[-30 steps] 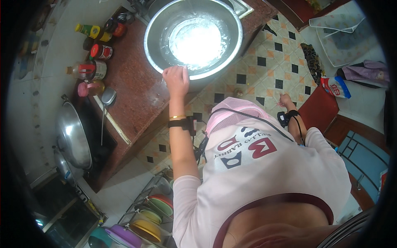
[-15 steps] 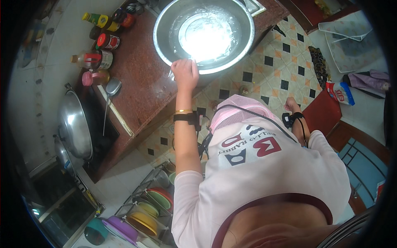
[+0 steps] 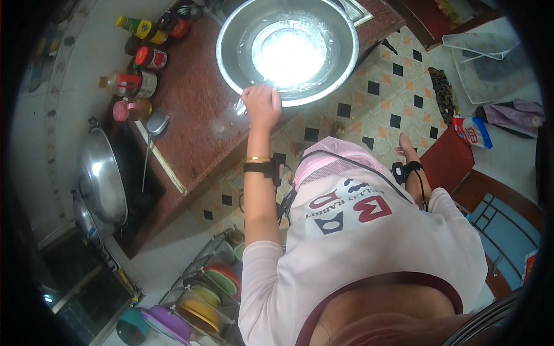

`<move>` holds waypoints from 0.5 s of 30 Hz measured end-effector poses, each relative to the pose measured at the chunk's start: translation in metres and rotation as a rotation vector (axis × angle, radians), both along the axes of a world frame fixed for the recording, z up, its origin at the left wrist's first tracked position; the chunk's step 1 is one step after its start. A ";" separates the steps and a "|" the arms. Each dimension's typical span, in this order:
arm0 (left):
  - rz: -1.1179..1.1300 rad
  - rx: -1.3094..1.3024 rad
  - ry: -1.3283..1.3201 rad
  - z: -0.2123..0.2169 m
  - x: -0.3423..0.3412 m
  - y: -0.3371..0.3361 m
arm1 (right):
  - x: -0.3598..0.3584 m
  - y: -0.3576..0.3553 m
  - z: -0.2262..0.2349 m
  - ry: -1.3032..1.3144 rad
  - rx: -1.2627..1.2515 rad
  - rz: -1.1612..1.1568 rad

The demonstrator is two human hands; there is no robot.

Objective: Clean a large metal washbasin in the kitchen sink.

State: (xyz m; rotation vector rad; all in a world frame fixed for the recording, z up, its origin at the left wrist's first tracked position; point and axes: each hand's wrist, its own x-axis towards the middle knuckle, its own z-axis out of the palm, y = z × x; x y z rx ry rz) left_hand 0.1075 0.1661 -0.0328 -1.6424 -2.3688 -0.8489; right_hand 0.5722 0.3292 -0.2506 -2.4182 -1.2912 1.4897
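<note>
One metal basin (image 3: pixel 242 52) sat just beyond my left hand (image 3: pixel 262 105), whose curled fingers pinched its rim; well to its right, my right hand (image 3: pixel 407 146) hung loosely spread, seemingly empty. Gentle, level pressure seemed best against tipping.

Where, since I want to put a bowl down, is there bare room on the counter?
Main bare patch: the red counter between the jars and bottles and the steel basin, reaching down past the ladle to the counter's edge. Crowded: along the wall, with containers close together, and the basin's near rim, where the left hand is.
</note>
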 end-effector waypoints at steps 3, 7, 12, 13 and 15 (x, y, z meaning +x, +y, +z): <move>-0.004 0.032 0.007 -0.006 -0.002 -0.002 | -0.037 0.033 0.039 -0.046 0.108 0.259; -0.018 0.086 0.012 0.001 0.001 0.002 | -0.104 0.050 0.103 0.132 0.796 0.330; -0.025 0.084 0.001 0.003 0.001 0.002 | -0.202 0.039 0.235 0.336 1.269 0.584; -0.020 0.095 -0.004 0.002 0.001 0.000 | -0.218 0.034 0.253 0.363 1.312 0.712; -0.016 0.055 -0.012 0.000 -0.001 -0.002 | -0.242 0.020 0.269 0.382 1.313 0.913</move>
